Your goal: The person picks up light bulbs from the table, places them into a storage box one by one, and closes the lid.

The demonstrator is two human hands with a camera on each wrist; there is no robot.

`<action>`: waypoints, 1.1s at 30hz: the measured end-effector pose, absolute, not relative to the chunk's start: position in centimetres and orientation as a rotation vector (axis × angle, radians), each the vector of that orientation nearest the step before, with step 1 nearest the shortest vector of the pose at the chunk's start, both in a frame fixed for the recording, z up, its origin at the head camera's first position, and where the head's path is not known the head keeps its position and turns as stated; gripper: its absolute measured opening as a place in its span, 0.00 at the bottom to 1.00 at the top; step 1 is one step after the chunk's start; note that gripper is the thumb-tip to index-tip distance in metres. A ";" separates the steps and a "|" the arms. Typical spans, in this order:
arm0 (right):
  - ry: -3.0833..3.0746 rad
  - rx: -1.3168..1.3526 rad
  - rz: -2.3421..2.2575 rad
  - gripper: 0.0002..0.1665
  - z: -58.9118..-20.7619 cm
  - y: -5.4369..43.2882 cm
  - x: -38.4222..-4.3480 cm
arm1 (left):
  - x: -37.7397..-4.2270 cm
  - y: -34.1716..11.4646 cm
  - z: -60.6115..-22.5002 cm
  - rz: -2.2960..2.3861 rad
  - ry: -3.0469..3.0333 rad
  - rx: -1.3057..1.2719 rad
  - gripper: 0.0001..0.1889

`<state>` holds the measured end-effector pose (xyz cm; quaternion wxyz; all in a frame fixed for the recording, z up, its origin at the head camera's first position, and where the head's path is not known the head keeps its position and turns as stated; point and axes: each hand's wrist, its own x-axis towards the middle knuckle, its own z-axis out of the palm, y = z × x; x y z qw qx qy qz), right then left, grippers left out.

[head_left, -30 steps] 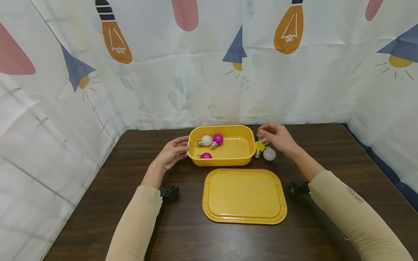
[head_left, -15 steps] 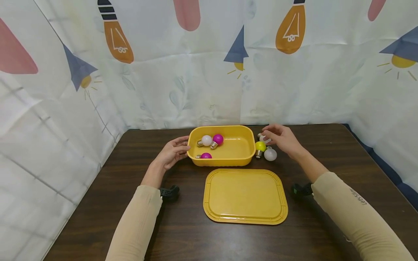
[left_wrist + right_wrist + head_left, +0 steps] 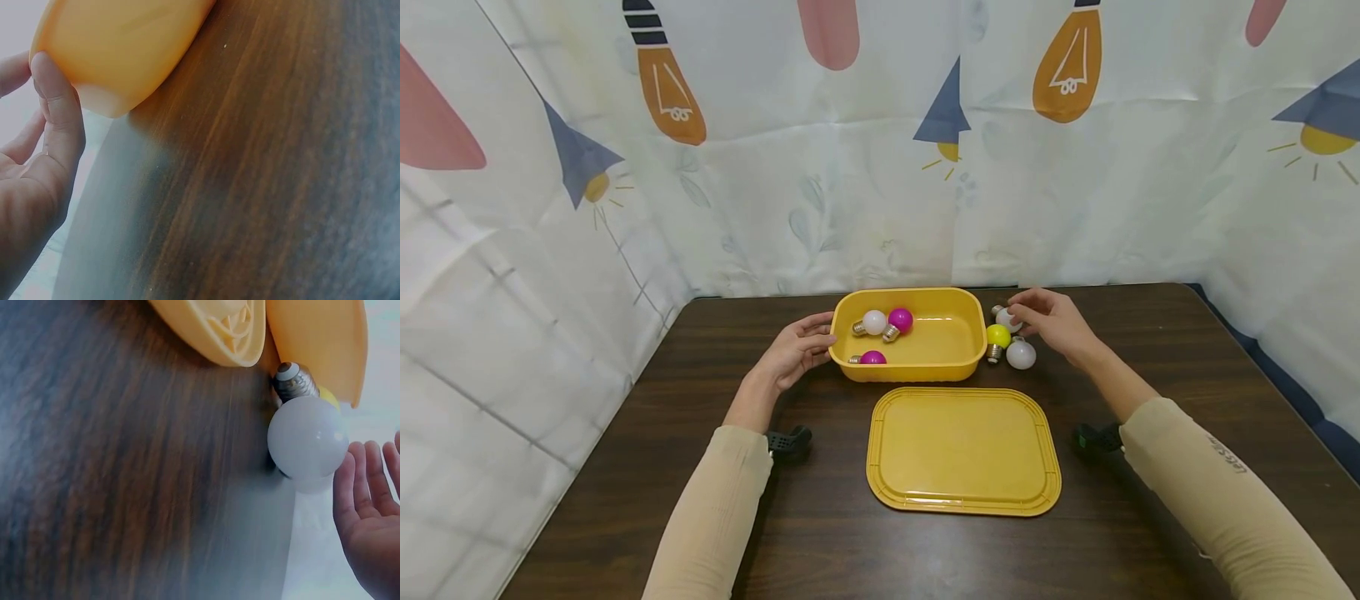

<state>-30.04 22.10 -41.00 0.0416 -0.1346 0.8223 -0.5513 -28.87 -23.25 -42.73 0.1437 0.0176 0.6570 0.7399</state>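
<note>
Against the left rim of a yellow box [image 3: 936, 340], the straight fingers and thumb of my left hand [image 3: 797, 350] rest from outside; the left wrist view has the thumb tip on the box wall [image 3: 119, 44]. Inside the box lie a white light bulb [image 3: 874, 322] and two magenta bulbs, one of them [image 3: 900, 320] beside the white one. My right hand [image 3: 1051, 321], fingers loosely bent, is beside a white bulb [image 3: 1007, 318] that it partly hides. A yellow bulb [image 3: 998, 336] and another white bulb [image 3: 1021, 354] lie between that hand and the box.
A flat yellow lid [image 3: 964, 452] lies in front of the box on the dark wooden table [image 3: 820, 533]. Behind the table hangs a printed cloth [image 3: 737, 208], and more cloth covers both sides.
My right hand has shifted slightly to the right, and the far white bulb beneath its fingers shows more clearly on the table. My left hand and the box have stayed put.
</note>
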 end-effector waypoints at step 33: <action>2.573 -0.359 -1.421 0.31 -42.4 24.0 -28.1 | -28.8 -23.2 -42.6 2.119 1.917 0.035 0.30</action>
